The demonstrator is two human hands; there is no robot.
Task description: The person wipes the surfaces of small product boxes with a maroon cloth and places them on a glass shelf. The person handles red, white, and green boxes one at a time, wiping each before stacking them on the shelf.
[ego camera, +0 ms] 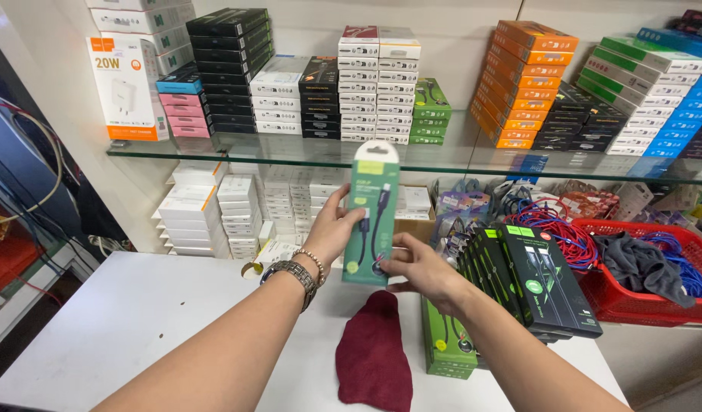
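Both my hands hold one tall green cable package (371,212) upright above a white counter (137,320). My left hand (332,229), with a metal watch and a bead bracelet on the wrist, grips its left edge. On the package's lower right corner rests my right hand (423,268), fingers pinching it. Through the clear front of the package a dark cable shows. A dark red cloth (374,355) lies on the counter directly below.
A stack of green boxes (444,343) and a row of black-and-green boxes (538,278) stand at the right. A red basket (648,294) holds cables and a grey cloth. A glass shelf (290,149) above carries several stacks of boxes. White boxes (198,214) line the back.
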